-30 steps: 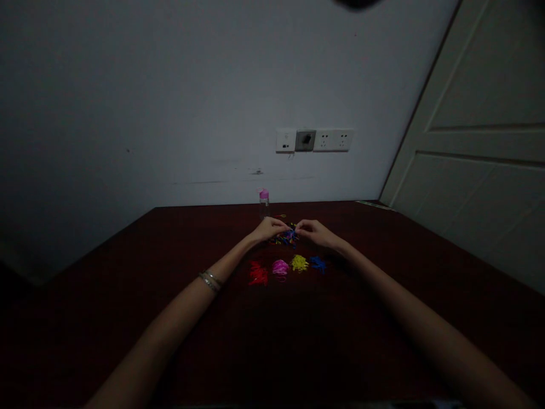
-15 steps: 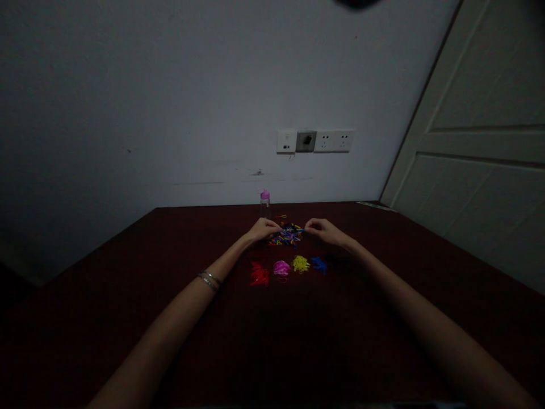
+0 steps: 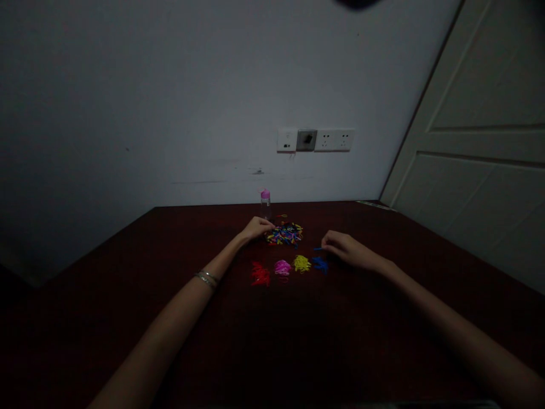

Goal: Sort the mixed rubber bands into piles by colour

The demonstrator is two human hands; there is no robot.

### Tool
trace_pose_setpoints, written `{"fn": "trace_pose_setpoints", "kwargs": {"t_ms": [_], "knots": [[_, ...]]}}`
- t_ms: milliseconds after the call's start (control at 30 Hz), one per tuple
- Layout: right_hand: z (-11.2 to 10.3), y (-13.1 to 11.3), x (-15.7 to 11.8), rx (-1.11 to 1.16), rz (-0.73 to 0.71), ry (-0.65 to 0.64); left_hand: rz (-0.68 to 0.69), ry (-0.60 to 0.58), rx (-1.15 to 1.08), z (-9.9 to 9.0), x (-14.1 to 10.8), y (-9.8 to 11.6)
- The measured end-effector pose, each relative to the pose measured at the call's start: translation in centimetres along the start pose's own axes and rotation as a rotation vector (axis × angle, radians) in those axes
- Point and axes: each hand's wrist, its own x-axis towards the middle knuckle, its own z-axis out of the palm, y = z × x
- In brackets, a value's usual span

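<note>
My right hand point(image 3: 344, 247) pinches a blue rubber band point(image 3: 317, 249), whose end sticks out left of the fingertips, just above a small pile of blue rubber bands point(image 3: 320, 264). At the left edge of a mixed heap of coloured rubber bands point(image 3: 286, 234) is my left hand point(image 3: 256, 228). Its fingers are closed together, and anything between them is too small to make out. In front of the heap, from the left, lie a pile of red rubber bands point(image 3: 260, 274), a pink pile point(image 3: 282, 267) and a yellow pile point(image 3: 301, 263), beside the blue one.
A clear bottle with a pink cap point(image 3: 265, 195) stands behind my left hand, near the wall. The dark red table point(image 3: 272, 341) reaches back to that wall, which carries a row of sockets point(image 3: 326, 140). A pale panelled door point(image 3: 481, 142) is on the right.
Both hands were stretching a blue rubber band over the heap. My right hand has carried it right and nearer, towards the blue pile; my left has shifted slightly left and is off it.
</note>
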Motion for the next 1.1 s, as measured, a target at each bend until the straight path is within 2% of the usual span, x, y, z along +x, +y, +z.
{"fn": "trace_pose_setpoints", "kwargs": {"t_ms": [167, 333, 533, 667, 900, 1033, 1100], "knots": [[0.7, -0.6, -1.2, -0.137, -0.040, -0.068, 0.008, 0.020, 0.001, -0.2, -0.1, -0.1], [0.5, -0.4, -0.9, -0.089, -0.041, -0.117, 0.003, 0.014, -0.003, -0.3, -0.2, -0.3], [-0.9, 0.2, 0.9, 0.027, -0.024, 0.008, 0.016, 0.035, 0.043, -0.9, -0.2, 0.6], [-1.2, 1.7, 3.4, 0.018, -0.019, 0.107, 0.092, 0.026, 0.118, -1.8, -0.2, 1.0], [2.2, 6.2, 7.3, 0.057, 0.050, 0.109, 0.183, -0.095, 0.394, -3.1, -0.9, 1.2], [3.6, 8.0, 7.7, 0.093, 0.090, 0.130, 0.216, -0.206, 0.471, -2.6, -1.4, 1.0], [4.0, 8.4, 7.4, 0.097, 0.112, 0.170, 0.229, -0.221, 0.483, -2.2, -1.4, 0.8]]}}
